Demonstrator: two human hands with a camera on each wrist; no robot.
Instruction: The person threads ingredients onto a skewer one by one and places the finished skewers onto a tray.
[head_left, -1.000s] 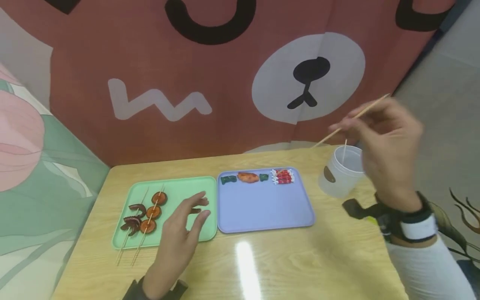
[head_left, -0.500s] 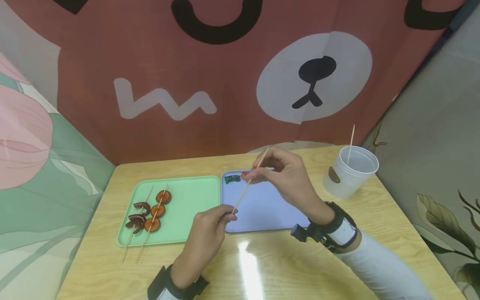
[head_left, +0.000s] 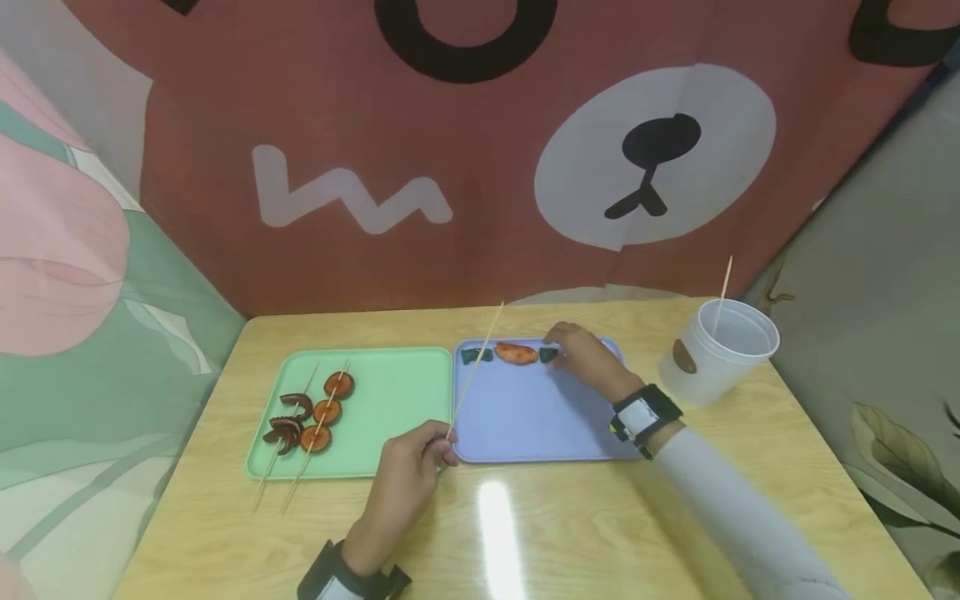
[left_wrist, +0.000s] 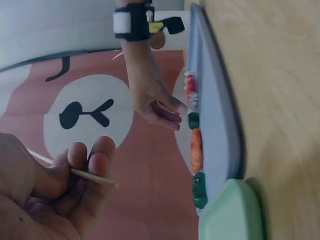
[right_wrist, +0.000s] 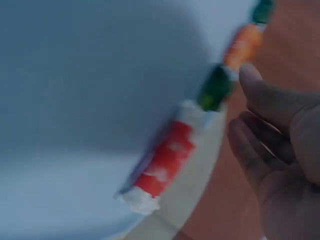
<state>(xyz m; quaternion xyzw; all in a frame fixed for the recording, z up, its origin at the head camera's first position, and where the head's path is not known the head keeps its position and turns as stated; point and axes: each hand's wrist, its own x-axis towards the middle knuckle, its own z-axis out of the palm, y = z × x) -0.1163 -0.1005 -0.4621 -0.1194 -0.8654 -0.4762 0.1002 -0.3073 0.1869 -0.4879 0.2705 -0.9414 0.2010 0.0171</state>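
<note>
Bamboo skewer (head_left: 476, 372): I have it pinched near its lower end between the thumb and fingers of the left hand (head_left: 408, 462), by the near left corner of the lavender tray (head_left: 525, 417). It slants up and away over that tray, its far tip leaning right; from my head view it crosses the left dark green piece (head_left: 477, 356).

My right hand (head_left: 588, 354) is at the tray's far edge, thumb and fingers parted with nothing between them, right beside another dark green piece (head_left: 548, 355); I cannot tell whether they touch it. Between the two green pieces lies an orange-brown piece (head_left: 516, 354). My right wrist view, somewhat blurred, shows a red-and-white piece (right_wrist: 167, 157) next in the row.

Left of the lavender tray, a mint green tray (head_left: 405, 392) carries two loaded skewers, one with round brown slices (head_left: 327, 412), one with dark curled tentacle pieces (head_left: 283, 435). To the right, a translucent tub (head_left: 693, 371) holds another skewer (head_left: 726, 279).
</note>
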